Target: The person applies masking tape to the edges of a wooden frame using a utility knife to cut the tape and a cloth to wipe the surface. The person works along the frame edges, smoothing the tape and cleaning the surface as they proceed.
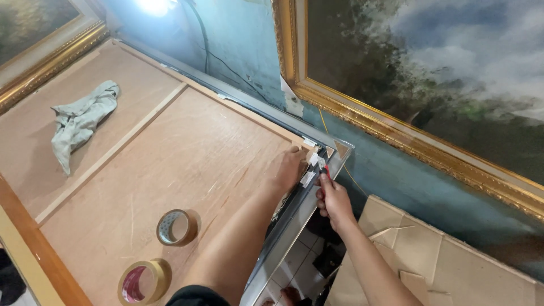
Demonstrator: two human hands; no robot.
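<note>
1. Left hand lies flat with fingers together, pressing on the far right corner of the plywood backing board, holding nothing.
2. Right hand is just right of it, fist closed around a small red-handled tool whose tip meets the silver frame edge at that same corner; the tool's kind is too small to tell.
3. White tape pieces sit on the corner between the two hands.
4. On the far left of the board lies one crumpled grey-green cloth.
5. Two tape rolls rest on the near part of the board: a brown roll lying flat, and nearer and to its left a tan roll with a pinkish-red core. Both are open rings with nothing inside but the wood showing through.
6. One thin wooden strip crosses the board from far right to near left, dividing it into two panels.
7. Two gold-framed paintings lean against the blue wall: one at the far left corner, one large with dark trees and cloudy sky at the far right.
8. Flattened brown cardboard lies at the near right, below the large painting, well apart from the tape rolls.
</note>
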